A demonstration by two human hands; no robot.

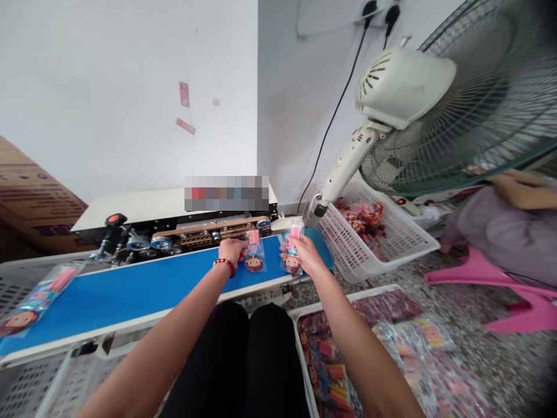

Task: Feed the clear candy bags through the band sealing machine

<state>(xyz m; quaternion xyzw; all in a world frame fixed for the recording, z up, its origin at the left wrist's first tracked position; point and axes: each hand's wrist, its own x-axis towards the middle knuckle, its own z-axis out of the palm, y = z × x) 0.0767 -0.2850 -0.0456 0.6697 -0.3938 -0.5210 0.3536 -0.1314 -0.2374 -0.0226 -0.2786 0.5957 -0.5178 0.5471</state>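
Note:
My left hand (pixel 232 253), with a red bead bracelet at the wrist, grips the left edge of a clear packet (pixel 254 255) with a cartoon face at its lower end and pink sticks at its top. That packet is over the blue conveyor belt (pixel 143 293). Close by on the right, my right hand (pixel 303 253) is closed around a similar packet (pixel 291 264) near the belt's right end. Its thumb lies across the front of the packet. Another such packet (pixel 43 293) rests at the far left end of the belt.
A sealing machine (pixel 209 229) runs behind the belt. To the right stand a white basket (pixel 391 252) of packets, a large fan (pixel 404 87) and a pink stool (pixel 470 278) with a seated person. More packets (pixel 430 354) fill containers beside my knees. Cardboard boxes (pixel 35 197) stand left.

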